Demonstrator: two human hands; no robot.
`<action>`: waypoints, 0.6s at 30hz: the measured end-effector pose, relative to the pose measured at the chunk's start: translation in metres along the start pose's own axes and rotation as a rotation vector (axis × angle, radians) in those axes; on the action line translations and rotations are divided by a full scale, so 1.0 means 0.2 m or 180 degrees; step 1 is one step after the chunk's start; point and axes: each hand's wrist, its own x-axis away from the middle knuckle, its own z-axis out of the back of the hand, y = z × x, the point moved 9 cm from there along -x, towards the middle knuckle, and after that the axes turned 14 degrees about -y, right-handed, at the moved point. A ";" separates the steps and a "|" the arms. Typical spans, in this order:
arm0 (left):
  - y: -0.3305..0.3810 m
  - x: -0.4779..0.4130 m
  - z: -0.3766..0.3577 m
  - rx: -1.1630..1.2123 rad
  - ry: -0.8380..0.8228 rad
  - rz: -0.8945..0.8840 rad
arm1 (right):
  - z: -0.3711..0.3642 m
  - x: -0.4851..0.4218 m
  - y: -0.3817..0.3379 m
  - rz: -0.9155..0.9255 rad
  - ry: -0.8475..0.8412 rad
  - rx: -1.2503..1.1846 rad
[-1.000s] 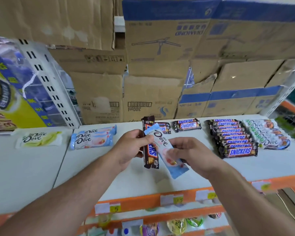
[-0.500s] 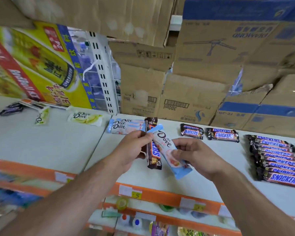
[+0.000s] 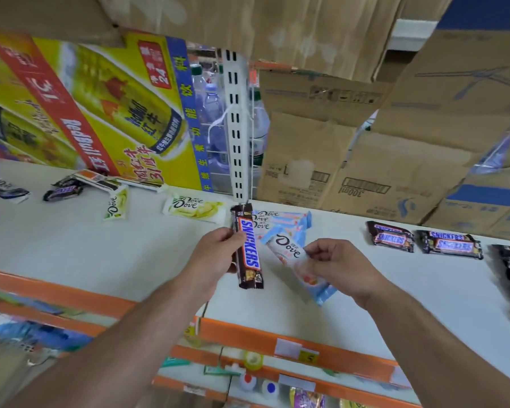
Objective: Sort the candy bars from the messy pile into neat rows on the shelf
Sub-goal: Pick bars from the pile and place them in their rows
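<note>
Held crossed a moment ago, the bars are now parted above the shelf [image 3: 100,260]: the left hand [image 3: 215,254] grip pinches the Snickers bar [image 3: 248,254], the right hand [image 3: 336,266] grip the Dove bar [image 3: 292,254] at its three o'clock, seemingly bound for separate rows.

The two bars no longer overlap. The left hand [image 3: 215,257] now holds the Snickers bar [image 3: 248,251] alone, its top end just below the foot of the white slotted post [image 3: 236,128]. The right hand [image 3: 336,266] has drawn the Dove bar [image 3: 292,254] away to the right of it. The view has swung left, so more of the shelf [image 3: 71,254] left of the post shows.
</note>
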 end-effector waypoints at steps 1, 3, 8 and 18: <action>0.00 0.00 0.07 0.0043 0.0111 0.0015 | -0.01 -0.03 0.01 -0.0095 0.0107 0.0194; 0.00 -0.01 0.17 0.0136 0.0240 0.0050 | -0.05 -0.09 0.02 -0.0265 0.0156 0.0511; 0.01 -0.04 0.30 0.0148 0.0191 0.0101 | -0.12 -0.23 -0.05 -0.0292 0.0377 0.1017; 0.01 -0.08 0.37 0.0025 0.0047 0.0135 | -0.11 -0.33 -0.20 -0.0192 0.1135 0.2176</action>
